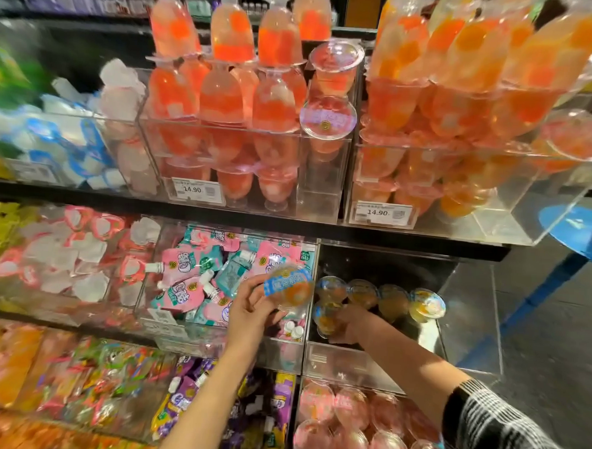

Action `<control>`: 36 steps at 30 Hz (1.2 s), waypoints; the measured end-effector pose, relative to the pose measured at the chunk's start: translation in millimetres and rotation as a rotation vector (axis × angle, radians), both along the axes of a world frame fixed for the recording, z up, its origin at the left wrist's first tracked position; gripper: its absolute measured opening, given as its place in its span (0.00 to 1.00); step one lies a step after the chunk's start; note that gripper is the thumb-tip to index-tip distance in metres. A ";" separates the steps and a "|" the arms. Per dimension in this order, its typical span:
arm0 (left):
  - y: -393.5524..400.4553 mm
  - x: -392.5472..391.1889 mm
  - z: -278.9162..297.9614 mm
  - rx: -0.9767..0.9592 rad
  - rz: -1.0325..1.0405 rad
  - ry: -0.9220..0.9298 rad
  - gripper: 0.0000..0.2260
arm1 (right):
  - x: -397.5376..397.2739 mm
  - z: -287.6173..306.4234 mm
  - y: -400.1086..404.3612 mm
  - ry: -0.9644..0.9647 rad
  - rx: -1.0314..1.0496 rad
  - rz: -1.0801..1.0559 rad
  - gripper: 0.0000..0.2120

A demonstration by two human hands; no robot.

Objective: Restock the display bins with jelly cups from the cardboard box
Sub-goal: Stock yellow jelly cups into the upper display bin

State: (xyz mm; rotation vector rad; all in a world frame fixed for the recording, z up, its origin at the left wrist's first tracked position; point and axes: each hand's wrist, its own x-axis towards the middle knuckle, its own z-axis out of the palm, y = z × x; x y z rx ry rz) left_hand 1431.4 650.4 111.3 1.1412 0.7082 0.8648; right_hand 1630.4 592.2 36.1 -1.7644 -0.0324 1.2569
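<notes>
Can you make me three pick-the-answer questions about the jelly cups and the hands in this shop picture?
1. Where is the left hand's orange jelly cup with the blue label?
A. over the pink and teal pouches
B. on the floor
C. on the top shelf

2. What number is on both white price tags?
A. 9.50
B. 14.90
C. 20.00

3. How full is the clear plastic bin the right hand reaches into?
A. heaped
B. mostly bare
C. lidded

Answers:
1 A: the left hand holds the cup above the pouches.
2 B: both tags read 14.90.
3 B: the right hand grips a cup in a bin showing only a few.
</notes>
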 end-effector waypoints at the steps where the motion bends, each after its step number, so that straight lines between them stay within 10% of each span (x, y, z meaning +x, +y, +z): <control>1: -0.2 -0.3 0.4 0.015 -0.001 0.018 0.10 | -4.6 4.5 -1.8 0.047 -0.009 -0.051 0.16; 9: 0.4 -3.6 2.3 -0.046 0.014 0.001 0.15 | 0.6 -6.1 -1.5 0.108 -0.018 -0.103 0.21; 17: -1.5 10.2 24.6 0.069 -0.056 -0.011 0.12 | -12.3 90.8 -31.2 -0.499 -0.092 0.095 0.22; 24: -24.5 49.9 34.7 0.257 -0.340 0.019 0.13 | -25.5 134.6 -92.6 -0.125 0.564 0.210 0.17; 29: -27.6 67.8 28.7 0.377 -0.436 0.073 0.15 | -4.4 128.3 -106.6 -0.112 0.521 -0.040 0.17; 36: -23.1 80.2 -22.9 0.986 -0.015 0.477 0.25 | 33.3 88.5 -107.9 -0.005 0.182 -0.095 0.09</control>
